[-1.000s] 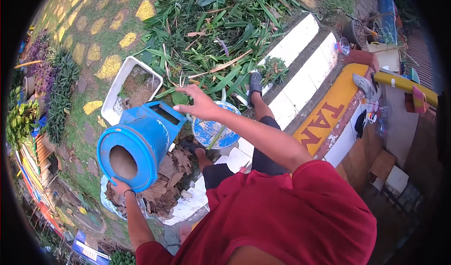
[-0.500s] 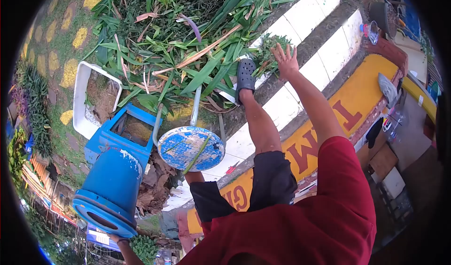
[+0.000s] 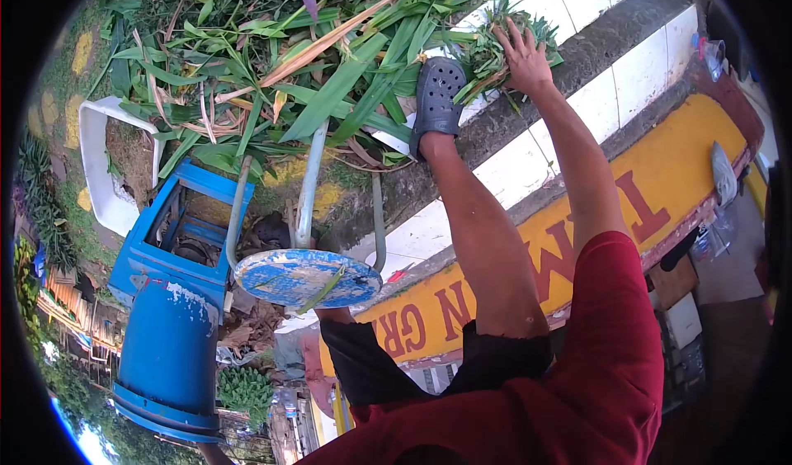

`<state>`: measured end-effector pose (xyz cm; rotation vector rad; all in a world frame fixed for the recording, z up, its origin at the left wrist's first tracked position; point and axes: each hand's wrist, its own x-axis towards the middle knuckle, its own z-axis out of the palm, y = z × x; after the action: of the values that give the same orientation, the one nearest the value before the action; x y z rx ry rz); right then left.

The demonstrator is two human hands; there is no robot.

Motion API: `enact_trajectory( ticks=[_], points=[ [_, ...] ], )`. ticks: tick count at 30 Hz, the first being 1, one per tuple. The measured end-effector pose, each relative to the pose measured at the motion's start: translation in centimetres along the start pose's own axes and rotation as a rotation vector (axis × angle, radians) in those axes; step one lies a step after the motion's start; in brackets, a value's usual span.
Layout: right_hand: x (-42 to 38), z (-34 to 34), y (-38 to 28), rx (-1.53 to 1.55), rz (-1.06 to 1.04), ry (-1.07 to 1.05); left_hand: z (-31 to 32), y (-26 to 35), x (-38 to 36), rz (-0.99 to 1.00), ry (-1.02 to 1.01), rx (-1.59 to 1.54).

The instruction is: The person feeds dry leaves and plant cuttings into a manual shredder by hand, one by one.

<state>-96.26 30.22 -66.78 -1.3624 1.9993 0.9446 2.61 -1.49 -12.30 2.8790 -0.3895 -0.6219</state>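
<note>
My right hand (image 3: 525, 59) lies on a clump of cut grass (image 3: 493, 46) on the tiled ledge (image 3: 528, 147), its fingers spread. At the lower left, only the wrist end of my left hand (image 3: 214, 451) shows by the rim of the blue bin (image 3: 169, 349); its fingers are hidden. The bin is tipped, its blue frame (image 3: 125, 271) toward the leaves. A large heap of cut leaves (image 3: 338, 94) fills the top, beside my foot in a dark clog (image 3: 439, 94).
A round stool (image 3: 309, 277) with chipped blue paint and a leaf strip on it stands between the bin and my legs. A white basin (image 3: 99, 168) sits at the left. A yellow painted bench (image 3: 528, 259) with red letters runs along the right.
My right hand has come down onto the grass clump. The bin and stool appear lower and further left as the view shifts. My left hand has mostly gone behind the bin.
</note>
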Motion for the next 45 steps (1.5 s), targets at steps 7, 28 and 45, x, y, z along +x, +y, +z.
enact_trajectory(
  ticks=[7,28,45],
  points=[
    [-1.1,2.9,0.5,0.280,-0.006,0.107,1.5,0.5,-0.9,0.049,0.025,0.046],
    [-16.6,-16.2,3.4,0.624,0.343,0.333,-4.4,0.6,9.1,0.312,-0.045,-0.073],
    [-39.8,-53.9,-19.4,1.587,-0.133,0.724,-0.9,3.2,0.1,-0.021,0.074,-0.104]
  ],
)
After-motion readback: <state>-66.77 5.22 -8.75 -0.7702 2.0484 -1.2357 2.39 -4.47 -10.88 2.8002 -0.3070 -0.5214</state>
